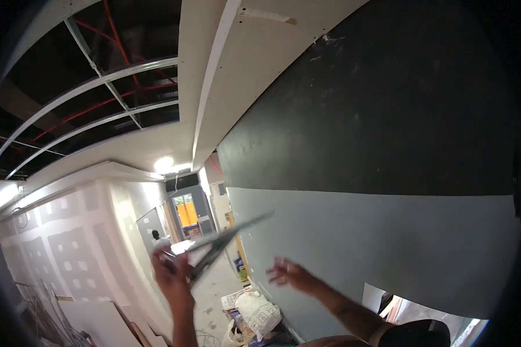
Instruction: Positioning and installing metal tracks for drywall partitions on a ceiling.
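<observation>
My left hand (175, 274) is raised at the lower middle, its fingers wrapped round a flat grey tool (221, 243). This tool has a long straight edge and a pointed far end; motion blur and the angle hide its exact kind. It slants up and right, in front of the passage. My right hand (295, 276) is held off to the right with its fingers apart, nothing visible in it. Nearest to that hand is a wall with a smooth grey lower part (376, 248) and a dark upper part (388, 115). Whether the fingers touch the wall, I cannot tell.
White and printed sacks (259, 312) lie on the floor by the wall's foot. Boards (95, 321) lean at the lower left beneath a patched plasterboard wall (69, 248). Another person (159, 240) stands further down the passage. Overhead is an open metal ceiling grid (101, 81).
</observation>
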Demonstrator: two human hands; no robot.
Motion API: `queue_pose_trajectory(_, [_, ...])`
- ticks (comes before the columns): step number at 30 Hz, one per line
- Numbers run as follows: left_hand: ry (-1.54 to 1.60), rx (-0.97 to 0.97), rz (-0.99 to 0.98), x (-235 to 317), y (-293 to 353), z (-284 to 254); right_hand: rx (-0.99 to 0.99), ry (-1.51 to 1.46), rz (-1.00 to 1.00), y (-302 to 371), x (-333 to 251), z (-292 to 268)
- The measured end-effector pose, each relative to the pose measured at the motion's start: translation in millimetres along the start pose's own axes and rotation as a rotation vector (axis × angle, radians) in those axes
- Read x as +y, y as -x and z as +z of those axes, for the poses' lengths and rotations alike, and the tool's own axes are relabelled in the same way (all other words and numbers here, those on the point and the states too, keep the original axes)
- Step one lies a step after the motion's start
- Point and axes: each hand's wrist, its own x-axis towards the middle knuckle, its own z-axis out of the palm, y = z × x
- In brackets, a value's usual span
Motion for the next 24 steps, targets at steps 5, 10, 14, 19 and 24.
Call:
queue_pose_trajectory(5, [0.411, 0.028, 0.05, 61, -75, 32, 0.08, -0.172, -0.332, -76, -204, -6])
queue_pose_trajectory(10, [0.571, -0.252, 0.003, 86, -155, 61, -0.1, -0.456, -0.698, -127, -358, 6])
queue_pose_trajectory(14, [0.559, -0.304, -0.052, 124, -179, 79, -0.014, -0.444, -0.949, -152, -426, 1])
queue_pose_trajectory(19, [0.595, -0.404, -0.253, 122, -220, 58, -0.075, -0.291, -0.818, -152, -451, 7])
queue_pose_trajectory(24, [0.499, -0.436, -0.076, 142, -199, 91, -0.077, -0.198, -0.903, -151, -477, 5])
